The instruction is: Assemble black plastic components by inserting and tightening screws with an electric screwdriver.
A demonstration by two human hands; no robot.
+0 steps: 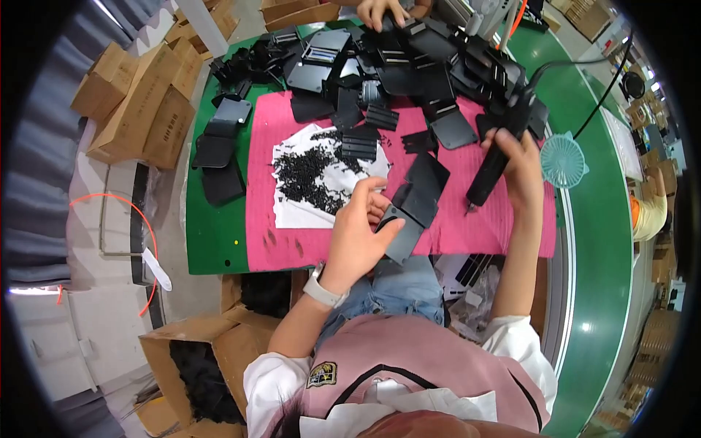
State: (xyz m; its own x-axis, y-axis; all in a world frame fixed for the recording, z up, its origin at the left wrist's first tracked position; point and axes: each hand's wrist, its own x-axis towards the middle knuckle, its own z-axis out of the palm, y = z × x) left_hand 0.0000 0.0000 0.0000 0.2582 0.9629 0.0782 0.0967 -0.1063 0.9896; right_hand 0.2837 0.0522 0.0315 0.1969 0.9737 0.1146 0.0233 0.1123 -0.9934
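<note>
My left hand (358, 232) grips the near end of a hinged-looking black plastic bracket (426, 179), its thumb lying on top of the plate. The bracket is tilted above the front of a pink mat (281, 248). To its right, my right hand (521, 162) is wrapped round a black electric screwdriver (493, 166), whose bit points down toward the mat, apart from the bracket. Left of the bracket, many small black screws (307, 174) lie loose on a white cloth (292, 220). A ribbed black piece (359, 143) rests at the cloth's right edge.
Black plastic parts (398, 79) are heaped along the far side of the green table (212, 252). Another person's hand (381, 12) reaches into that heap. A pale teal ribbed dish (564, 160) sits at right, near the screwdriver's cord (566, 63). Cardboard boxes (206, 328) stand at left.
</note>
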